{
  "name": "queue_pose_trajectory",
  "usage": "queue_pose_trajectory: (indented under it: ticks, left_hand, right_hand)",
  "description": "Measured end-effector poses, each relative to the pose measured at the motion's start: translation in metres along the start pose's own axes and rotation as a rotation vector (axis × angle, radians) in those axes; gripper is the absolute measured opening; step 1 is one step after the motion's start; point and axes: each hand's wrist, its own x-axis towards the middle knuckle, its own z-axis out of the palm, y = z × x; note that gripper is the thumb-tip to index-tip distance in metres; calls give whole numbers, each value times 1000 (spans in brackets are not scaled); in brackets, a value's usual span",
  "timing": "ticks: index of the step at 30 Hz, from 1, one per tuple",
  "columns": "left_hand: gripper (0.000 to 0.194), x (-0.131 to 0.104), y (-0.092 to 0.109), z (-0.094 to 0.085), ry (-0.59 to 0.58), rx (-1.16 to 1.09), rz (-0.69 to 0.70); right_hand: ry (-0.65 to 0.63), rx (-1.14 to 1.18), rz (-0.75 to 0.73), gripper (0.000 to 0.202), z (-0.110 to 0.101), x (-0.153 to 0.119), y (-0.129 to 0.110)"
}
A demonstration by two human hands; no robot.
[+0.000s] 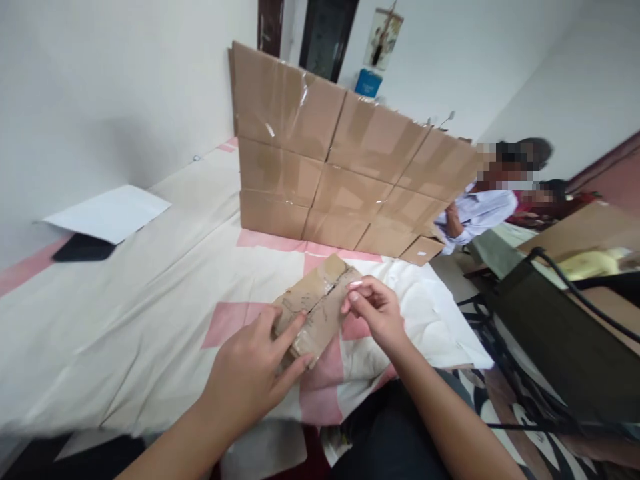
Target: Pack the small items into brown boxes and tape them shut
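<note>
A small, flat cardboard box (pixel 320 303) with dark scribbled marks and clear tape lies tilted on the cloth-covered surface near the front edge. My left hand (pixel 270 353) rests on its near left end, fingers spread, thumb at the near edge and fingertips on the top. Over the right side of the box is my right hand (pixel 375 307), its thumb and index finger pinched together close to the cardboard. Whether anything is between those fingertips is too small to make out.
Behind the box stands a tall wall of taped cardboard (pixel 345 160). White sheets (pixel 110 213) lie over a black object (pixel 85 248) at the left. People (pixel 480 207) sit beyond at the right, near a dark green chair back (pixel 565 333).
</note>
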Motion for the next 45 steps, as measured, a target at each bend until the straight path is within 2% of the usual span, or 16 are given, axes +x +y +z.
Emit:
queue_pose_trajectory:
  ticks: [4,9,13,15,21,26,30,33,36,41,45]
  left_hand:
    - [40,-2,-4,5,58,19,35]
    - [42,-6,1,6,71,22,42]
    - [44,-11,11,6,54,-51,163]
    - [44,-13,15,7,30,-73,210]
    - [47,-16,25,8,-19,-80,205]
    - [41,-18,56,6,-30,-156,305]
    - [38,-19,72,4,-45,-144,294]
    - [39,-16,69,2,-85,-171,292]
    - [38,-9,59,-3,-99,-224,299]
    - [31,3,38,-11,87,-273,301]
    - [32,12,18,-8,170,-296,121]
  right_hand:
    - [-113,89,112,31,2,-8,0]
    - [-232,102,144,33,1,-18,2]
    - [-384,60,187,66,-9,-19,0]
    - [-421,49,217,78,-14,-19,-3]
    - [-381,94,221,83,-16,-16,-6]
    - [-251,113,144,75,-16,-16,-10]
    - [-129,144,52,69,-9,-13,-10]
    - [-75,197,31,61,0,-11,-4]
    - [-87,266,19,55,5,-11,3]
    - [-91,319,38,51,6,-11,7]
    - [-83,331,47,48,6,-10,3]
